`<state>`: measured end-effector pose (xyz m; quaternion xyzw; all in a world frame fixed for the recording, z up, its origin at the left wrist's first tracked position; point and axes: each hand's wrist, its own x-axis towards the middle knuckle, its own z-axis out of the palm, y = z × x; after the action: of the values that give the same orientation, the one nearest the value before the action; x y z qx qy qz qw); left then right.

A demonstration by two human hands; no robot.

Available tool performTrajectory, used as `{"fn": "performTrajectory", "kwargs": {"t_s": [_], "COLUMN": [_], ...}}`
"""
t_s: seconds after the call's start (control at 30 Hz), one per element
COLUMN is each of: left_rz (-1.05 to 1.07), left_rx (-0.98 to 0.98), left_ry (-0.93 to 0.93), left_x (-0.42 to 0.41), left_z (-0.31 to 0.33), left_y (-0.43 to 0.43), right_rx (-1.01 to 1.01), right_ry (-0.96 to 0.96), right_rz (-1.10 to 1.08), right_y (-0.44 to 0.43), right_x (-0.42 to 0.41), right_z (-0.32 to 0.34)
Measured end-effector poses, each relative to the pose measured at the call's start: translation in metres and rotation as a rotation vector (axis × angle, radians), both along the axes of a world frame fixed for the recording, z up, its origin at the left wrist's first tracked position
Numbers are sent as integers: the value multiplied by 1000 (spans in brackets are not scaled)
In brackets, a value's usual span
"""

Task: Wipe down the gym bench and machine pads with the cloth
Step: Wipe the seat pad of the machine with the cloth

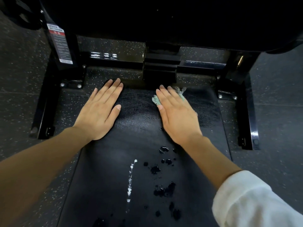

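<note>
A black padded bench seat (139, 131) runs from the bottom of the view up to the machine frame. My left hand (100, 110) lies flat on its far left part, fingers spread, holding nothing. My right hand (175, 113) presses flat on a pale green cloth (155, 100), which is mostly hidden under the palm and shows at the fingertips and beside the thumb. Wet drops (162, 179) and a white streak (131, 179) lie on the near part of the pad.
A large black back pad (180, 20) hangs above the far end. The black steel frame (47, 102) has legs left and right (249, 115) and a warning label (59, 44) on the left upright. Speckled rubber floor (19, 89) surrounds the bench.
</note>
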<state>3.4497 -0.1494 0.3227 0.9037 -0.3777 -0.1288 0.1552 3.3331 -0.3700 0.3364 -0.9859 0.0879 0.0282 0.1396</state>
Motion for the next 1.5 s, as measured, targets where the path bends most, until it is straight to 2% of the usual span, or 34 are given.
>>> {"fn": "performTrajectory", "kwargs": {"t_s": [0.17,0.27,0.43,0.6,0.9,1.1,1.33,1.5], "left_rz": [-1,-2,-24,-113,-525,-850,-1109,-1175], "left_rx": [-1,2,20,75,103,100,82,32], "left_ry": [3,3,-15,-64,-90,-74,-63,-39], "left_x": [0,0,1,8,45,81,106,108], "left_z": [1,1,2,1,3,3,2,0], "left_y": [0,0,0,-1,-4,-19,-47,-61], "right_rx": [-93,-55,88,98,34,-114,-103,52], "right_ry": [82,43,-88,-75,-99,-36,59,-32], "right_rz": [-67,-132,-269,-286,-215,-201,-351,-544], "right_y": [-55,-73,-56,-34,49,34,-26,-29], "right_x": [-25,-39,-34,-25,-1,-12,-58,-62], "right_z": [5,1,-5,-3,-3,-1,5,2]}}
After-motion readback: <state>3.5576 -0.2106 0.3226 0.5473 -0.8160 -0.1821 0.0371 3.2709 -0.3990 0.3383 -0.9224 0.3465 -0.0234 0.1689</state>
